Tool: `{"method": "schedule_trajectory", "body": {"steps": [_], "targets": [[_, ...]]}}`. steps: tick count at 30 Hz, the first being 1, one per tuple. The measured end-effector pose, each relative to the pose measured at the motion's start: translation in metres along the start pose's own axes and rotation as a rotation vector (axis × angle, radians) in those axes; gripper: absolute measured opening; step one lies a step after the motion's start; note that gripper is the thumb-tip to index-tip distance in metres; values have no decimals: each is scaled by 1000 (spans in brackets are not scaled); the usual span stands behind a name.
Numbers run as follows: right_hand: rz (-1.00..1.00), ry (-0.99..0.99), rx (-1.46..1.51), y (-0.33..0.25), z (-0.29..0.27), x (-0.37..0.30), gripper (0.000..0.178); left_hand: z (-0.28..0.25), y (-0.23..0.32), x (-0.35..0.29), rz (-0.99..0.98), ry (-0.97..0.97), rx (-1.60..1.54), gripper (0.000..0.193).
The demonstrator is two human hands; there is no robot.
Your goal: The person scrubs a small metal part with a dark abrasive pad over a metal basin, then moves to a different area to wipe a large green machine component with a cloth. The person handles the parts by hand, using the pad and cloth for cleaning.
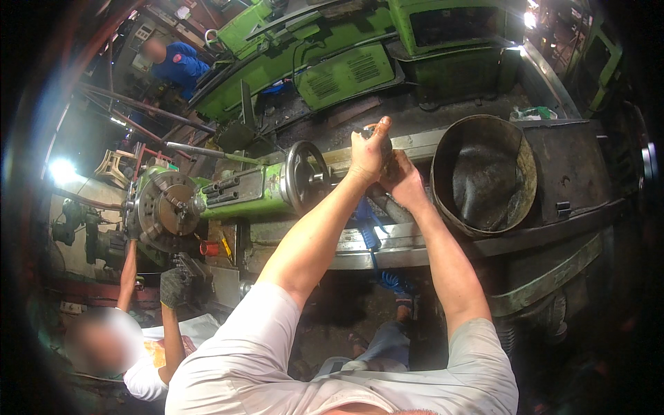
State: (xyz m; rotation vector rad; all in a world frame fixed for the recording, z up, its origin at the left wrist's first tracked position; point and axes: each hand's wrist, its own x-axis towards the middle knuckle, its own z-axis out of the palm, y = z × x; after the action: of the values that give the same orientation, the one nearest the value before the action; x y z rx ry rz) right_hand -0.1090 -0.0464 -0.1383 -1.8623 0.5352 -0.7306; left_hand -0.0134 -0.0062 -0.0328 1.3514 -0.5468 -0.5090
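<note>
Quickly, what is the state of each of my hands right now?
Left hand: closed around a dark object, kind unclear.
Right hand: seemingly closed on the same dark object, partly hidden.

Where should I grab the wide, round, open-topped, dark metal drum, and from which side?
Likely best: grip the drum by its rim, at the left and right edges, coming down from above. Its open mouth faces up, both edges look uncovered, and the wall seems thin enough to hook over. Its weight can't be judged.
</note>
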Motion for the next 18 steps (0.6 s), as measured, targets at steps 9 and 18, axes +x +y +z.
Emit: {"method": "schedule_trajectory", "body": {"steps": [9,18], "targets": [[-82,85,-40,10,12,-2,61,-3,-6,4,70,80,78,38],[-54,62,33,2,6,-3,62,5,-7,-4,-53,250,-27,43]]}}
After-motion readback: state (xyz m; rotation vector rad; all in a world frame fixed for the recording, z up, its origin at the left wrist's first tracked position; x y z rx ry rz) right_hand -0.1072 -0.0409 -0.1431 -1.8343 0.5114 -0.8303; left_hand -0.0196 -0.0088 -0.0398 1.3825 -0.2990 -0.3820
